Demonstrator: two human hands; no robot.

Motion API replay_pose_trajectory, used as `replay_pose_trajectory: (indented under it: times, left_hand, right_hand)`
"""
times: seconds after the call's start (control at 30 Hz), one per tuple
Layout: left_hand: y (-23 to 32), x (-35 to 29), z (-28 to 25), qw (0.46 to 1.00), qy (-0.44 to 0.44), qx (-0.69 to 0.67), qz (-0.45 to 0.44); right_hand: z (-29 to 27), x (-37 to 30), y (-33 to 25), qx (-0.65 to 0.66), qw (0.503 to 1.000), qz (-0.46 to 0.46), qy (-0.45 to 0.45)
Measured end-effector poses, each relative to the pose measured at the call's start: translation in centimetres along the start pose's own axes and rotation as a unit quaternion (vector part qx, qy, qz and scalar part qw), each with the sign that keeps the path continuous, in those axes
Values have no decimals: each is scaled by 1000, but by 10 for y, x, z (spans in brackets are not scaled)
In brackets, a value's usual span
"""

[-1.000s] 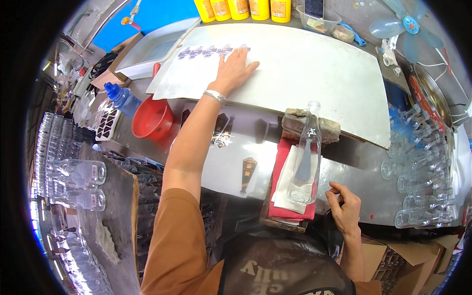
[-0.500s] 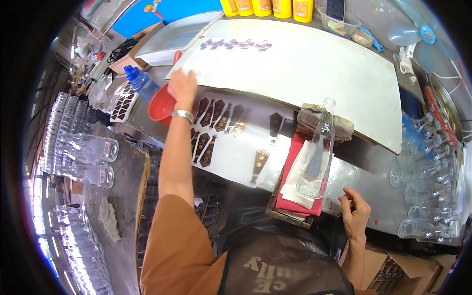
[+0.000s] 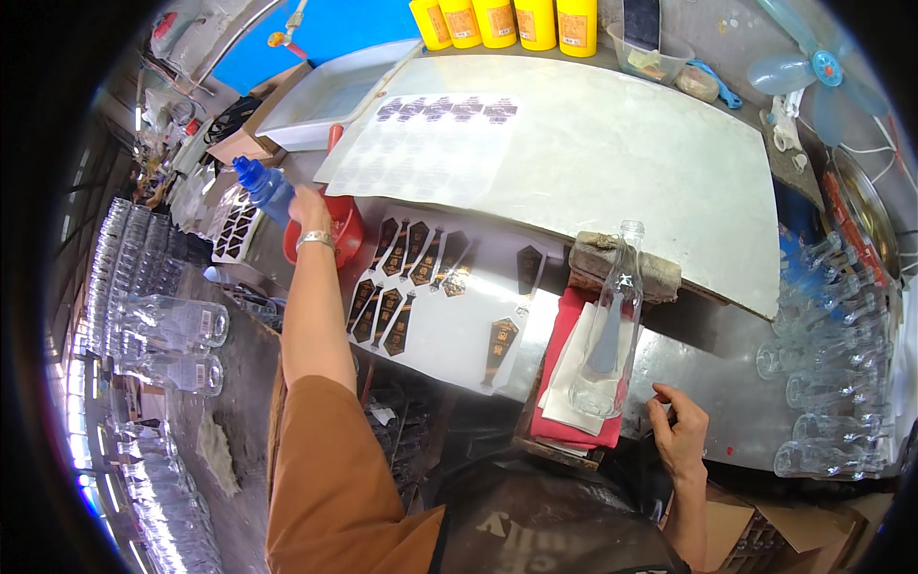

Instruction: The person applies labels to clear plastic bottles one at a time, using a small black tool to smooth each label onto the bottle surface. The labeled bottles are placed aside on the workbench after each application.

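Blue bottle (image 3: 264, 188) against left hand (image 3: 311, 209).

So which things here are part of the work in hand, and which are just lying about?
In use:
- left hand at the red bowl, beside the blue-capped bottle
- right hand resting near the clear glass bottle lying on the red cloth
- dark labels on their sheet

Lying about:
- yellow containers
- blue fan
- rows of empty bottles
- white tray
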State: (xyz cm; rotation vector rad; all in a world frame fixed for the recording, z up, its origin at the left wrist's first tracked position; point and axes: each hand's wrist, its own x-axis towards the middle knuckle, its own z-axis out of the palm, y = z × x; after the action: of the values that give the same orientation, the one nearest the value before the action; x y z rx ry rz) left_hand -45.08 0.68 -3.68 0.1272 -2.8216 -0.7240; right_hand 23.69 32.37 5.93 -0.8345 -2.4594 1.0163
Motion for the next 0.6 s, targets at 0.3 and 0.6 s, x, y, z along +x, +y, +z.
replay_pose_trajectory:
  times: [0.3, 0.6]
  left_hand:
    - [246, -166, -56, 894, -37, -75, 440]
    - [229, -215, -73, 893, -80, 69, 438]
  right_hand:
    - [6, 5, 0, 23, 999, -25, -22]
    - [5, 0, 5, 13, 999, -25, -19]
